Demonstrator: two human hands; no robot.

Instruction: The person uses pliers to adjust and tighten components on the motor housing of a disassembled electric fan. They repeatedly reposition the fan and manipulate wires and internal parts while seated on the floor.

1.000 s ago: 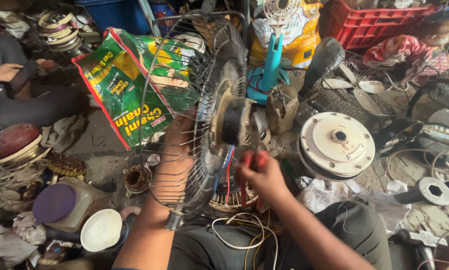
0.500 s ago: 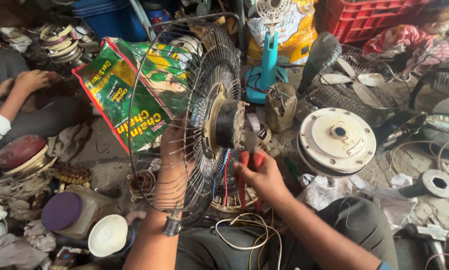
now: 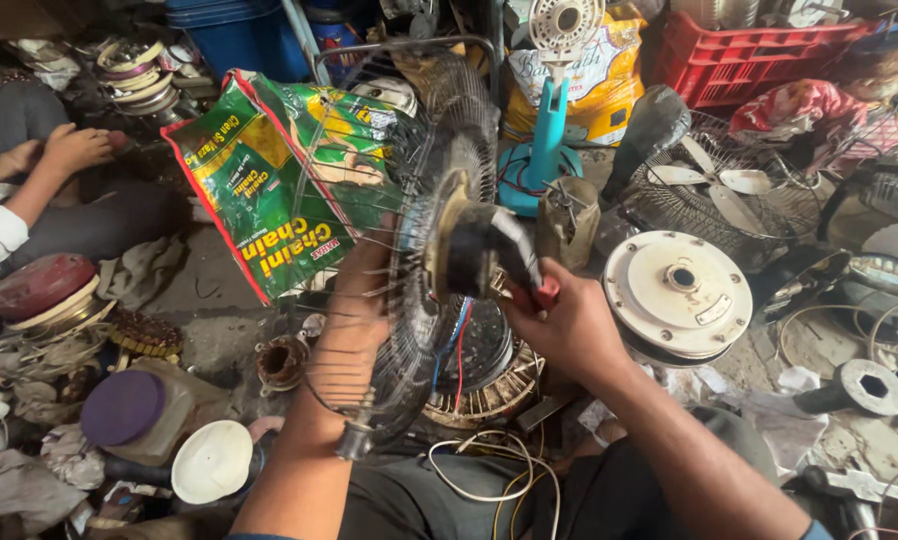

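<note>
Though the wire fan guard screens much of it, the left hand reaches in behind the mesh and seems to grip the guard, its fingers too hidden to tell how tightly. The right hand is clamped on a red-handled tool, whose tip vanishes behind the dark fan motor. Guard and motor stand upright above the person's lap; red and blue wires trail below.

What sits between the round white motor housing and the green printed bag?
In the head view, between the white motor housing and green bag stands the wire fan guard with its motor, held by both hands.
</note>
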